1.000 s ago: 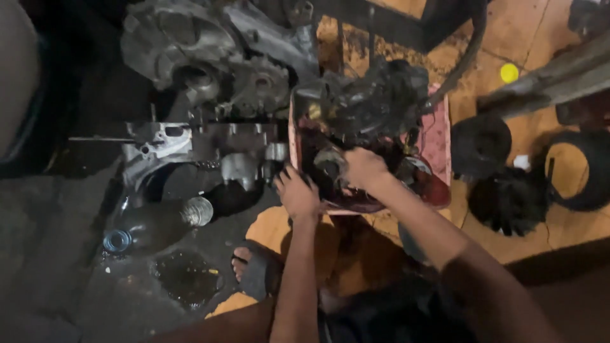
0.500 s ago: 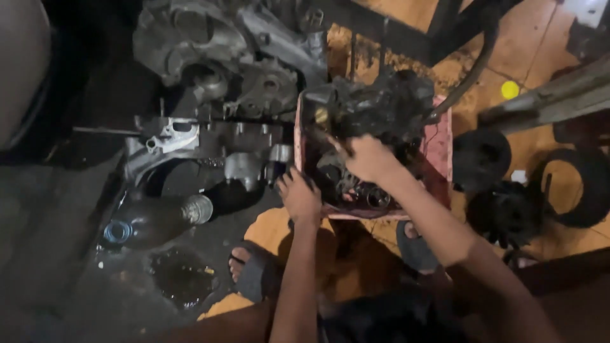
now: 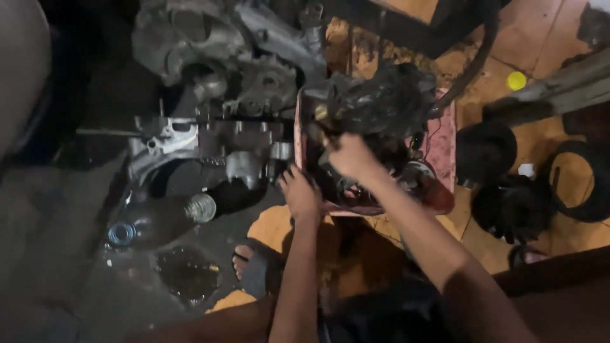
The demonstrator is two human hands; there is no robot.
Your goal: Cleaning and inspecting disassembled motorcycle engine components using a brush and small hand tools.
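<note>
The pink plastic tub (image 3: 445, 143) full of dark, greasy machine parts sits on the orange tiled floor (image 3: 559, 28), in the middle of the view, just right of a grey metal engine casing (image 3: 210, 127). The right hand (image 3: 349, 155) is inside the tub, its fingers curled down among the black parts; whether they grip one piece cannot be told, as the parts are dark and blurred. The left hand (image 3: 300, 194) rests on the near left corner of the tub, fingers bent over the rim and touching it. A heap of black oily parts (image 3: 381, 101) rises at the far side of the tub, just beyond the right hand. Near and left of the casing lies a clear plastic bottle (image 3: 152, 219) on its side, next to a dark oily puddle (image 3: 187, 273). A foot in a dark sandal (image 3: 254, 267) stands on the floor below the left hand. To the right of the tub lie black round rubber parts (image 3: 515, 203), and farther off a small yellow cap (image 3: 516, 80).
</note>
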